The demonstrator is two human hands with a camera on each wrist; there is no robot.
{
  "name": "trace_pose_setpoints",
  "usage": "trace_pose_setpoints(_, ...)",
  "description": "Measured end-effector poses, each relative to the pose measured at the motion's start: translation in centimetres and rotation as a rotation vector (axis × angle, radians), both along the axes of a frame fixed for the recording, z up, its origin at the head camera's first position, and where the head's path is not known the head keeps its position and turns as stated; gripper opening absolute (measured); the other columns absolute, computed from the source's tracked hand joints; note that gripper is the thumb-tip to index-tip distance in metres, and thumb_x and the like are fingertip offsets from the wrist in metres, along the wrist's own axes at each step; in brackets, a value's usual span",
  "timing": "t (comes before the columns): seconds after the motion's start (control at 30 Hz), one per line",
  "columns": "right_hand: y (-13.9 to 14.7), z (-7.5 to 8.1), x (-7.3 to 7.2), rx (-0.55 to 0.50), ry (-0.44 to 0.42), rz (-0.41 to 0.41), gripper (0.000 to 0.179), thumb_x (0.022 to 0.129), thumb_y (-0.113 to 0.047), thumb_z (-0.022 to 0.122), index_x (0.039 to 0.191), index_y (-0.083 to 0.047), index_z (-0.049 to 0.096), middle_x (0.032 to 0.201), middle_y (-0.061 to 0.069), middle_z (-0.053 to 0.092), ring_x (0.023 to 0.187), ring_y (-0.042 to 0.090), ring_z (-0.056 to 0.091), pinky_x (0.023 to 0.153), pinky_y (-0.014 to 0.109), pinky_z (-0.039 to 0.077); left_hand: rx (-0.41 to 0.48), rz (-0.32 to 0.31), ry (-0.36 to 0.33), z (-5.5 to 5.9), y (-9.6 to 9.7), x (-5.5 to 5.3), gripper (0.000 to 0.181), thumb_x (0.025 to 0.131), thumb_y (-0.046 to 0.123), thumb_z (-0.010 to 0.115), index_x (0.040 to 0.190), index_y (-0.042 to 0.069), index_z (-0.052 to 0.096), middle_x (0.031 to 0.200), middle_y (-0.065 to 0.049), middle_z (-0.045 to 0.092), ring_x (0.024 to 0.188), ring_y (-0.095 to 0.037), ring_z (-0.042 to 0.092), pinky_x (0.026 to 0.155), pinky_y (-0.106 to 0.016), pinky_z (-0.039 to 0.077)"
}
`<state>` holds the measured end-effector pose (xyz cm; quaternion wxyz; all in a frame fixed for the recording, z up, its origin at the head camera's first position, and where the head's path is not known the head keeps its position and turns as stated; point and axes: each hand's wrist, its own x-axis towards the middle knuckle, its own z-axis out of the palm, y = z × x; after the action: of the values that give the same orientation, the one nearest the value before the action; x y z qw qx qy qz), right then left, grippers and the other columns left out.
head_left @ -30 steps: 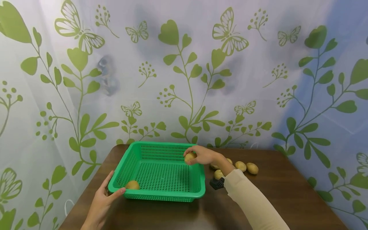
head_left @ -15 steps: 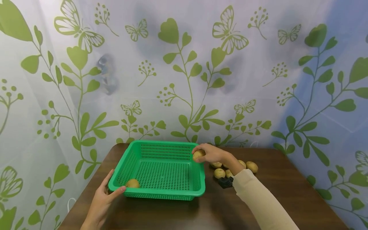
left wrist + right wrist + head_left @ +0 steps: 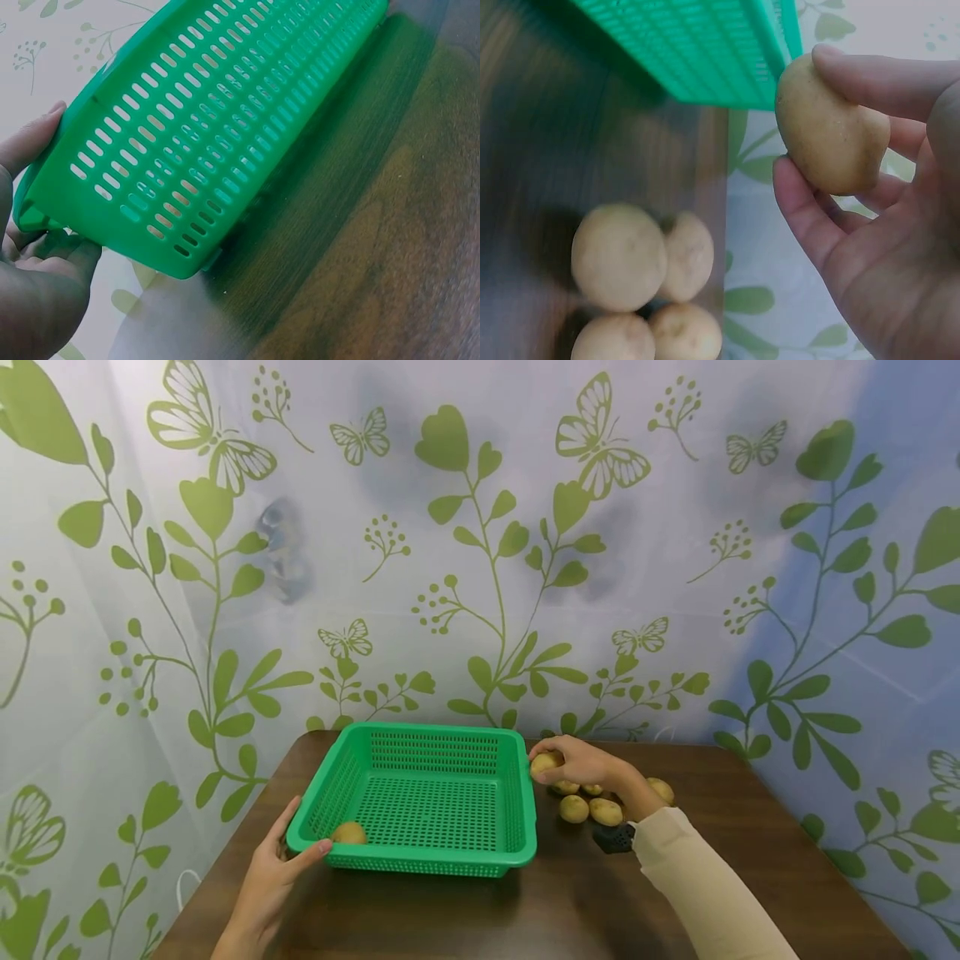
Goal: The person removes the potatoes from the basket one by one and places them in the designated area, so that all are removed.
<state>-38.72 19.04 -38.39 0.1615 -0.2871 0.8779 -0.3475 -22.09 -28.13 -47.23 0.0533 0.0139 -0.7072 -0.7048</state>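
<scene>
My left hand grips the front left corner of a green plastic basket. In the left wrist view its thumb lies over the basket's rim and its fingers are under it. One potato rests inside the basket, near that corner. Just outside the basket's right side, my right hand holds another potato. The right wrist view shows this potato pinched between thumb and fingers, above the table. Below and beside the hand lie several more potatoes, some partly hidden by it.
The brown wooden table reaches back to a patterned curtain. A potato sits to the right behind the forearm. Under the right wrist a black perforated object shows.
My right hand has carried its potato from over the basket's right part across the rim to outside it, on the right. The left hand keeps its grip at the corner.
</scene>
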Motion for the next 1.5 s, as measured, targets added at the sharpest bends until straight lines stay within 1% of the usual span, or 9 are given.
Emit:
trace_pose_setpoints(0.1,0.9,-0.2,0.0,-0.001,-0.004,0.0,0.037,0.104,-0.02,0.067,0.135,-0.003,0.061,0.096,0.009,0.058,0.078,0.027,0.054,0.07,0.04,0.047,-0.003,0.0,0.0,-0.1,0.0,0.0,0.095,0.1,0.013,0.072,0.169,0.017,0.005,0.168,-0.018,0.015,0.15,-0.032,0.024,0.095,-0.01,0.043)
trace_pose_setpoints(0.27,2.6,-0.7,-0.1,-0.014,-0.022,-0.035,0.037,0.104,-0.021,0.067,0.136,-0.005,0.06,0.106,0.009,0.061,0.091,0.031,0.059,0.076,0.041,0.051,-0.013,0.006,-0.011,-0.1,0.0,0.0,0.095,0.1,0.015,0.072,0.169,0.018,0.005,0.167,-0.018,0.017,0.144,-0.019,0.033,0.094,-0.011,0.044)
trace_pose_setpoints(0.47,4.2,-1.3,0.2,-0.067,-0.035,-0.05,0.037,0.103,-0.017,0.068,0.135,-0.001,0.059,0.116,0.013,0.062,0.097,0.031,0.058,0.082,0.046,0.051,-0.015,0.005,-0.012,-0.1,0.0,-0.1,0.096,0.101,0.016,0.072,0.169,0.018,0.004,0.168,-0.018,0.016,0.149,-0.033,0.025,0.093,-0.01,0.044)
trace_pose_setpoints(0.57,5.1,-1.6,0.5,-0.069,-0.019,-0.073,0.039,0.103,-0.018,0.068,0.135,0.002,0.059,0.126,0.015,0.061,0.101,0.029,0.06,0.085,0.051,0.053,-0.018,0.004,-0.004,-0.2,0.0,-0.2,0.095,0.101,0.015,0.072,0.169,0.018,0.005,0.168,-0.018,0.016,0.149,-0.033,0.024,0.093,-0.01,0.044)
trace_pose_setpoints(0.83,7.1,-3.3,0.8,-0.128,-0.04,-0.126,0.039,0.103,-0.017,0.068,0.133,0.005,0.058,0.109,0.015,0.062,0.09,0.032,0.061,0.079,0.051,0.054,-0.035,-0.002,-0.007,0.1,-0.2,-0.2,0.095,0.101,0.016,0.071,0.169,0.018,0.004,0.169,-0.019,0.013,0.151,-0.038,0.019,0.091,-0.007,0.042)
trace_pose_setpoints(0.97,8.3,-3.9,1.1,-0.144,-0.023,-0.126,0.04,0.103,-0.014,0.067,0.135,0.008,0.057,0.113,0.018,0.062,0.09,0.038,0.062,0.076,0.054,0.055,-0.033,-0.012,-0.011,0.2,-0.3,-0.1,0.096,0.101,0.016,0.071,0.168,0.017,0.003,0.169,-0.018,0.011,0.153,-0.038,0.016,0.091,-0.006,0.041)
trace_pose_setpoints(1.13,10.0,-4.5,1.4,-0.101,0.038,-0.13,0.046,0.103,-0.016,0.067,0.137,0.011,0.055,0.124,0.022,0.06,0.089,0.028,0.062,0.074,0.049,0.055,-0.027,-0.011,-0.022,0.2,-0.1,0.0,0.096,0.101,0.017,0.072,0.168,0.017,0.002,0.169,-0.017,0.008,0.153,-0.037,0.014,0.09,-0.006,0.042)
trace_pose_setpoints(1.37,12.5,-5.2,2.2,-0.145,-0.061,-0.168,0.049,0.104,-0.016,0.064,0.139,0.015,0.049,0.093,0.019,0.062,0.072,0.03,0.057,0.062,0.043,0.051,-0.042,-0.009,-0.037,0.1,-0.1,0.0,0.097,0.101,0.019,0.072,0.169,0.018,0.003,0.17,-0.016,0.007,0.154,-0.036,0.012,0.089,-0.005,0.041)
trace_pose_setpoints(1.5,13.5,-5.6,2.8,-0.129,-0.053,-0.202,0.05,0.103,-0.016,0.066,0.139,0.014,0.05,0.105,0.022,0.062,0.08,0.029,0.059,0.068,0.045,0.053,-0.043,-0.006,-0.041,0.1,-0.1,0.2,0.096,0.101,0.019,0.072,0.169,0.02,0.003,0.17,-0.014,0.006,0.154,-0.035,0.012,0.089,-0.005,0.041)
